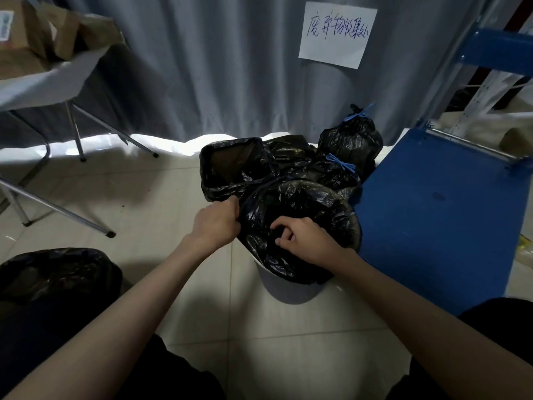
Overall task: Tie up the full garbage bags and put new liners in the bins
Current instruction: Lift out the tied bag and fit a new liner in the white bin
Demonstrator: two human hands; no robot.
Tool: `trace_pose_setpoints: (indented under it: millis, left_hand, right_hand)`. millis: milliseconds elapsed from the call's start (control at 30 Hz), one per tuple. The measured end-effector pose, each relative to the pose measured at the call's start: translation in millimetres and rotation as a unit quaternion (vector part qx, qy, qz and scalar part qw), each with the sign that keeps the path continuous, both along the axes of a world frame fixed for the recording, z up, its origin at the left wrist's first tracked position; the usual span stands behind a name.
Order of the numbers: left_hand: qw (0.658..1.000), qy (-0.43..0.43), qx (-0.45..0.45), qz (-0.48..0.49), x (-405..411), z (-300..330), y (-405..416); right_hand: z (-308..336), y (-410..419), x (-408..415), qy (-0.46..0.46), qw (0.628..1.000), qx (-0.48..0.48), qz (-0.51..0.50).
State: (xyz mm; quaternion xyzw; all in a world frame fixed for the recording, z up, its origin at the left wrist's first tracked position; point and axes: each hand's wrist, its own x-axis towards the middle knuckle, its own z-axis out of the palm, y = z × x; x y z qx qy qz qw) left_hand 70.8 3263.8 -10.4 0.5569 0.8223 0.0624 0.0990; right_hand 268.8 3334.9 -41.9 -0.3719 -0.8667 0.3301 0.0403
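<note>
A white round bin (290, 291) stands on the floor in front of me, covered by a black liner bag (311, 206). My left hand (215, 225) grips the liner's edge at the bin's left rim. On the near side, my right hand (302, 236) pinches the black plastic on top. Behind it a second bin (230, 166) shows an open black liner. Two tied black bags with blue drawstrings sit beyond, one tall (350, 140) and one lower (334, 171).
A blue cart platform (432, 212) lies close on the right. A folding table (43, 85) with cardboard boxes stands at the left, its metal legs reaching across the floor. Another black bag (54, 272) sits by my left knee. A grey curtain with a paper sign hangs behind.
</note>
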Motion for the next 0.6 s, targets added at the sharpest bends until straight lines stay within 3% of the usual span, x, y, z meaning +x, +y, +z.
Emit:
trace_pose_setpoints:
  millis: [167,433,500,600]
  left_hand:
    - [0.998,0.042,-0.047,-0.011,-3.3,-13.5,1.5]
    - [0.994,-0.060,-0.092,0.019,-6.3,-43.9,5.9]
    - [0.995,-0.062,-0.070,0.016,-9.2,-40.0,7.8]
    - [0.996,-0.079,0.038,0.017,-17.4,-27.2,15.0]
  right_hand:
    - [9.3,8.1,6.3,-0.052,0.999,0.009,0.015]
    - [18.2,16.1,20.6,-0.039,0.999,0.000,0.013]
    - [19.1,15.7,24.9,-0.054,0.998,-0.005,0.028]
    - [20.0,17.6,30.4,-0.064,0.998,0.004,0.027]
